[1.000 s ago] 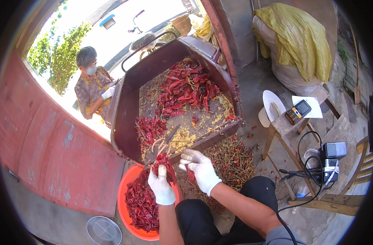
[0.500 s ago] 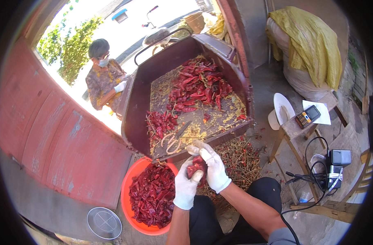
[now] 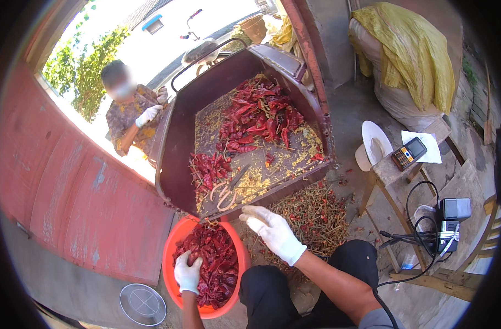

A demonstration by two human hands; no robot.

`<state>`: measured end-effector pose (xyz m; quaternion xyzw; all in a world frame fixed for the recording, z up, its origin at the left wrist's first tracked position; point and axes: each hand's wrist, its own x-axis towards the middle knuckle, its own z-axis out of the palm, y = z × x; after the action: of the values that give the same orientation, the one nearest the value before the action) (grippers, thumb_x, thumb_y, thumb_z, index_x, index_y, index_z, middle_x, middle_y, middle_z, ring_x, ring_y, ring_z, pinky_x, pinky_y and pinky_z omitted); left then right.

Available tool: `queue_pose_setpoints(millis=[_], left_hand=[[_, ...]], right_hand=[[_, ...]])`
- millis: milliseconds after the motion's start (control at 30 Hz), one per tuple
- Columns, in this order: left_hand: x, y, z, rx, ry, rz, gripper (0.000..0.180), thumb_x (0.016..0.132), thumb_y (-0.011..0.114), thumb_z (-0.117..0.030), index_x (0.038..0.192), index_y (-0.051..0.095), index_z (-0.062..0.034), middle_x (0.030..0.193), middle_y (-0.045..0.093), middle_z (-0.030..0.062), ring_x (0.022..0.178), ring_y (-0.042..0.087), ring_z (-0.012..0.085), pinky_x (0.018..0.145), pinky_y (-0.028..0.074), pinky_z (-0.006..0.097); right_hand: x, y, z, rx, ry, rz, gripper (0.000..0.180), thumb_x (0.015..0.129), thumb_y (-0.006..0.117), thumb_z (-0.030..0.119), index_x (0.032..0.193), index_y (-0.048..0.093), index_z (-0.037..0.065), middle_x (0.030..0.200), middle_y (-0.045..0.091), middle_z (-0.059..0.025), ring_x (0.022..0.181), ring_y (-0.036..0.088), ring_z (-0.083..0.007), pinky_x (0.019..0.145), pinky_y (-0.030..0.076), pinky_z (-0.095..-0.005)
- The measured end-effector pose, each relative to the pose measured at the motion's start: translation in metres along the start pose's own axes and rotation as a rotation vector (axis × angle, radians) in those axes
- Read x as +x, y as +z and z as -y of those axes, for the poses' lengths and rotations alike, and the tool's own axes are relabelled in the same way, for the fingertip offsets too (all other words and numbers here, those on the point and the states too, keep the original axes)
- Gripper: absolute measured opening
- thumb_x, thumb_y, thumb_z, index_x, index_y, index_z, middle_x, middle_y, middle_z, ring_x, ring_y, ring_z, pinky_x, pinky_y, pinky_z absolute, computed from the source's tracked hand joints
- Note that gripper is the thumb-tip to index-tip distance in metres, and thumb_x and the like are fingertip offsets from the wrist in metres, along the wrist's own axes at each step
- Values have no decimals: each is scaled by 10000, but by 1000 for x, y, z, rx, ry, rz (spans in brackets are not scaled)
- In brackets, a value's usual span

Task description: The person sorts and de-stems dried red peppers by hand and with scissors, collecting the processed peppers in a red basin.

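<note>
My left hand, in a white glove, rests at the left side of the orange basin. Its thumb and fingers are apart against the dark red chili peppers heaped inside. White-gloved too, my right hand hovers at the near edge of the metal cart bed, fingers stretched out and holding nothing. On the bed lie scissors with pale wrapped handles, beside a small bunch of red chilies. A larger heap of stemmed chilies is farther back among yellow seeds.
Under the cart's near edge spreads a pile of cut stems. A round sieve-like disc lies left of the basin. To the right are a wooden bench with a handheld device, a hat and black cables. Another person stands beyond the cart.
My left hand has gone down and left into the basin, and the chilies held between both hands are out of them. My right hand has opened. The other person's gloved hand has shifted.
</note>
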<state>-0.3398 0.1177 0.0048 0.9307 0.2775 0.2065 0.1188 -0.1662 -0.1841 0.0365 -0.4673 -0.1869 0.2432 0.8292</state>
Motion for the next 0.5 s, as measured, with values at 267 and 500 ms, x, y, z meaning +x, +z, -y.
queue_pose_setpoints(millis=[267,500], left_hand=[[107,42,-113,-530,100,106,454,839,739,-164,1241,636,19,1145,695,182,1061,678,306,977,500,374],[216,157,-301,-204,587,109,485,840,742,-301,1246,644,-56,1269,629,169,1176,594,338,1010,467,396]], right_hand=[[4,-13,16,-295,62,-104,370,1001,574,169,1307,575,-40,1258,654,-125,1172,610,-167,1016,455,-292],[17,-32,6,-285,77,-235,347,984,563,263,1267,634,76,1122,705,-165,1052,684,-272,924,509,-331]])
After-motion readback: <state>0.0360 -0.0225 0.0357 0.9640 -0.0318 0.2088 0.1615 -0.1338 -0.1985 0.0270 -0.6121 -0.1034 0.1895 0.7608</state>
